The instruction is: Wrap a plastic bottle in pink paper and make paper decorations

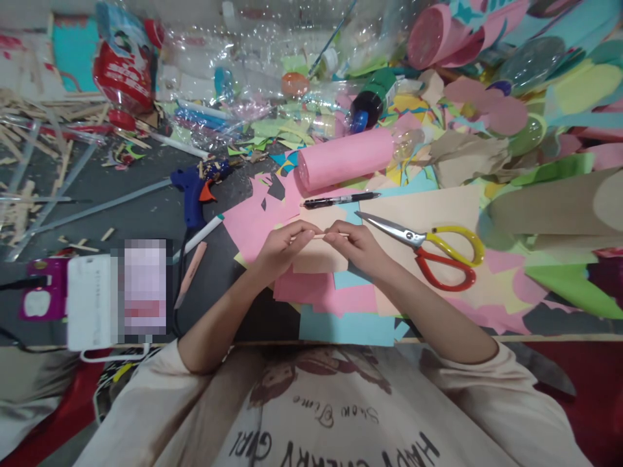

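My left hand (292,241) and my right hand (354,244) meet over the colored paper, thumbs and fingers closed. Between them they pinch a thin, pale strip (318,236), looking like narrow rolled or folded paper; most of it is covered by fingers. Beneath lies a tan paper sheet (318,259) over pink and blue pieces. Scissors (413,240) with one yellow and one red handle lie half open just right of my right hand. A black pen (341,200) rests a little beyond my fingertips.
Farther back lie a pink paper-wrapped bottle (348,159) and many clear plastic bottles. A blue glue gun (192,194), a marker (204,235) and a utility knife (193,269) are at left. Near the edge sit a phone (145,279) and a white power bank (90,301).
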### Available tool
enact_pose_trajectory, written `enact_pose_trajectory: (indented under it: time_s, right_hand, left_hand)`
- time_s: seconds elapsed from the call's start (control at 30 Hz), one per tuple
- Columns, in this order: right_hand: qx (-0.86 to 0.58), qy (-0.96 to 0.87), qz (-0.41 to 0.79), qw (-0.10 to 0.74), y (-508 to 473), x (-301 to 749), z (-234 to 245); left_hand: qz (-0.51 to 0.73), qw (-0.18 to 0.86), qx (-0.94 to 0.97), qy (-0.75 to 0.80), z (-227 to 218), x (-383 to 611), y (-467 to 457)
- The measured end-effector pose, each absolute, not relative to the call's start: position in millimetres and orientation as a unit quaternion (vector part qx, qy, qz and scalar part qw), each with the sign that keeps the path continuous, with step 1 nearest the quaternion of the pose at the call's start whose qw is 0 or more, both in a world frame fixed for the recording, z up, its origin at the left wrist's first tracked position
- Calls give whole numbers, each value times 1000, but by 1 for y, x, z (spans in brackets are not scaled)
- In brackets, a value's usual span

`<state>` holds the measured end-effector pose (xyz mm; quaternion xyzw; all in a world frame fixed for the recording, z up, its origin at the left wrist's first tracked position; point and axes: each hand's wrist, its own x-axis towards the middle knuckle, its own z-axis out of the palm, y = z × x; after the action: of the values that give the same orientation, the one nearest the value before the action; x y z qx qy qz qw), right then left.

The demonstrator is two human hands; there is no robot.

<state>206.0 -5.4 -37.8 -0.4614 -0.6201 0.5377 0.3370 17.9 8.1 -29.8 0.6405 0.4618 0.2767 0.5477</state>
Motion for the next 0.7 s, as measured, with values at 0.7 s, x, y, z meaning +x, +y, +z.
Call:
enact_pose_trajectory:
  time_s: [0.7]
  right_hand:
    - [-461,-605,558,331,-6,207,-39]
  left_hand:
    - [306,580,587,474,-34,19,9]
